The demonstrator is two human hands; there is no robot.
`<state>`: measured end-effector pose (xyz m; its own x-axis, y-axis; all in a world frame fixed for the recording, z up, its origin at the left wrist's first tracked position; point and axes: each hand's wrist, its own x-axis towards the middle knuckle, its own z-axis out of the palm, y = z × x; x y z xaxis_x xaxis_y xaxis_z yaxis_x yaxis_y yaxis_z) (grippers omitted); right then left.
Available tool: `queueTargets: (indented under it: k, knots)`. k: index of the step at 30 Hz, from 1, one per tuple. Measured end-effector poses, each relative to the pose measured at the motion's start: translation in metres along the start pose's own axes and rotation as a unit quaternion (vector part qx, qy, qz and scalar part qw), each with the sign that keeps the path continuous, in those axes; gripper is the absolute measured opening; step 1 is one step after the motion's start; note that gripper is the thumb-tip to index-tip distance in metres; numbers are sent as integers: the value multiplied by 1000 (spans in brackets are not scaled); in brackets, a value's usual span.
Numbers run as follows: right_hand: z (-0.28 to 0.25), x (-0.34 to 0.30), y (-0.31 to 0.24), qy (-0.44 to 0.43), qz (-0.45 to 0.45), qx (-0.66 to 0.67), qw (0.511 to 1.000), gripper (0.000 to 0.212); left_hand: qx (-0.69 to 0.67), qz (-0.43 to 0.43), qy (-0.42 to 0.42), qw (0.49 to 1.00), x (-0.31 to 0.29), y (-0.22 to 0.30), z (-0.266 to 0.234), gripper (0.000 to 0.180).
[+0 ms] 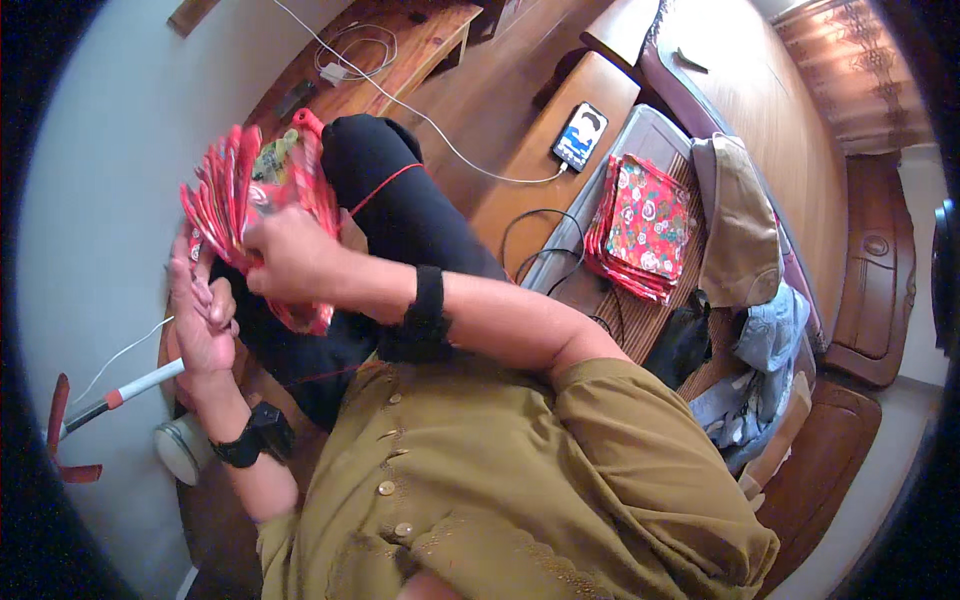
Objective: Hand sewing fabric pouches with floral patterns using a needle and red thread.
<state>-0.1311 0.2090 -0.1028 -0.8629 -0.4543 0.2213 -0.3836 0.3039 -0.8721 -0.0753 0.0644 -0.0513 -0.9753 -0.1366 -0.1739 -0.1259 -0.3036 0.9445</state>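
Note:
A thick, fanned bundle of red floral cloth pieces [225, 185] is above my lap at the left, its many layered edges spread upward. My right hand [295, 260] crosses over from the right with its fingers closed on the near part of the bundle. Beside its lower left edge is my left hand [208, 315], palm turned in and fingers partly curled at the cloth; where they touch it is partly hidden. A thin red cord [385, 188] runs across my black trouser leg next to the bundle.
A stack of similar red floral squares [648, 218] lies on a ribbed surface at the right. Nearby are a phone [580, 135] on a white charging cable, a tan cloth [740, 220] and blue denim [775, 330]. A white pole [150, 383] stands at the left, and a wooden bench [425, 45] beyond.

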Motion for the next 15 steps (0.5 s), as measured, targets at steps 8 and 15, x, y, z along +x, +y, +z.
queueTargets:
  k: [8, 15]
  knots:
    - [18, -16, -35, -77, 31, 33, 996, 14, 121, 19, 54, 991, -23, -6, -30, 69]
    - [39, -17, -28, -108, 5, 105, 989, 23, 306, -92, 95, 943, -26, 15, -23, 47]
